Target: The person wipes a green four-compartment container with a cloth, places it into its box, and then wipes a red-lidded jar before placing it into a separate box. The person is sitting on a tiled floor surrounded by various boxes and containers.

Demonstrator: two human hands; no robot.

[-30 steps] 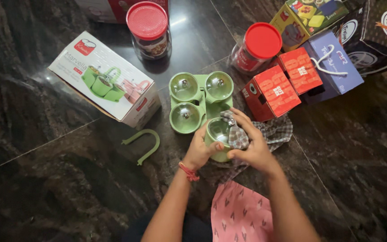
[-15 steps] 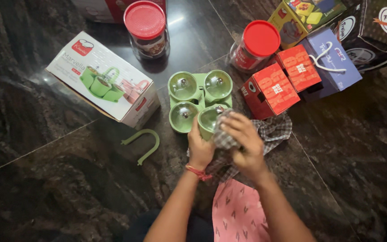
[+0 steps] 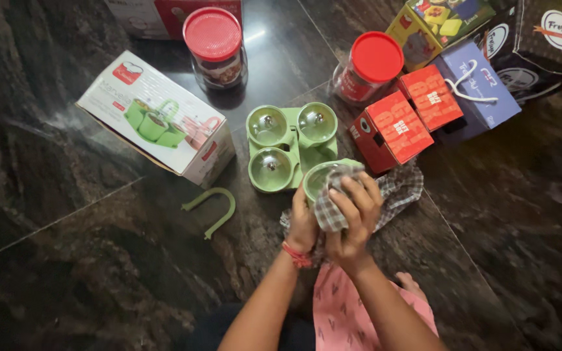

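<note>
**Wiping the fourth green cup on the stone floor**

Dark polished stone is spreading under everything, and I am working low over it. From the hands outward: my right hand (image 3: 352,211) is closing around a bunched checked cloth (image 3: 330,209) and pressing it against the rim of a green cup (image 3: 320,179), while my left hand (image 3: 302,224) is gripping the cup's near side from below, fingers curled shut on it. I am judging this to be the wiping step, with the cup tilting toward me and being held just off the corner of the green tray (image 3: 292,140). The rest of the cloth is trailing on the floor under my wrists and toward the red boxes.

Three lidded cups are sitting in the tray, touching one another; its near right pocket is showing bare. The next move, as I read it, is calling for a steady two-handed grip and a level lowering into that pocket, just beyond my fingers.

Further out, a green handle (image 3: 213,208) is lying loose to the left, near a white carton (image 3: 157,117); two red-lidded jars (image 3: 214,45) are standing behind the tray.
</note>
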